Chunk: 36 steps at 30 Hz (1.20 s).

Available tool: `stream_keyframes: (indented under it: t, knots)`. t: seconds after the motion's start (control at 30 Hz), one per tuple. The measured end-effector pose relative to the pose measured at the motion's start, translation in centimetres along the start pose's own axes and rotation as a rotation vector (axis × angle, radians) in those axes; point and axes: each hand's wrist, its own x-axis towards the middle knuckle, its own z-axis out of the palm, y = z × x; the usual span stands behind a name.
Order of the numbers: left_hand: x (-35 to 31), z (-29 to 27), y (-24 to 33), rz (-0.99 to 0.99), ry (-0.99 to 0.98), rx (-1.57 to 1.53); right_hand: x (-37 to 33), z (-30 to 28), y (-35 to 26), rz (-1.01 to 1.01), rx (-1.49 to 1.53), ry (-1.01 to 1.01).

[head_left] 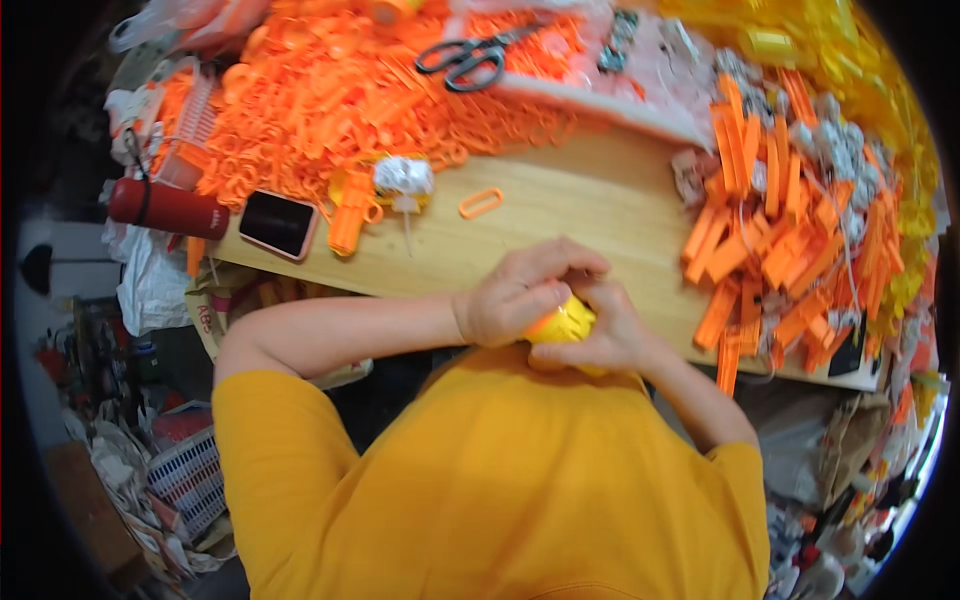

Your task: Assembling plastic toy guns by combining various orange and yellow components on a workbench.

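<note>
Close against my body at the table's front edge, my left hand (515, 297) and my right hand (612, 328) both grip a yellow plastic piece (572, 322). A bit of orange shows on it beside the left thumb. My fingers are curled round its far side and cover much of it, so its full shape is hidden. Beyond the hands, a loose orange oval ring (481, 204) lies on the wooden table (590, 190). Farther left sits an orange and yellow plastic assembly (350, 212), touching a silvery white wrapped part (403, 176) with a thin wire.
A big heap of small orange parts (320, 95) covers the back left, with black scissors (470, 62) on it. Orange bars (770, 235) are piled at the right, below yellow translucent pieces (790, 45). A phone (278, 225) and red flask (165, 207) lie at the left.
</note>
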Motion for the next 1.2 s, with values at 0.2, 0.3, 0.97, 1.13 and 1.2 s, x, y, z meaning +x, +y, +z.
stream_keyframes:
  t: [0.2, 0.3, 0.97, 1.13, 1.2]
  knots:
    - [2.6, -1.7, 0.1, 0.201, 0.029, 0.286, 1.3, -1.0, 0.5, 0.042, -0.014, -0.030]
    - [4.3, -4.3, 0.4, 0.128, 0.234, 0.395, 4.7, -1.3, -1.4, 0.541, 0.780, 0.125]
    - [2.8, -12.2, 4.5, -0.112, 0.995, -0.055, 7.9, -1.5, 0.7, 0.077, 0.318, 0.267]
    - [1.0, -17.5, 8.3, 0.291, 1.111, 0.472, 8.4, -0.7, 0.8, -0.044, 0.126, 0.233]
    - [2.0, -15.2, 9.1, 0.325, 0.954, 0.402, 8.7, -0.6, 1.4, -0.141, 0.058, 0.233]
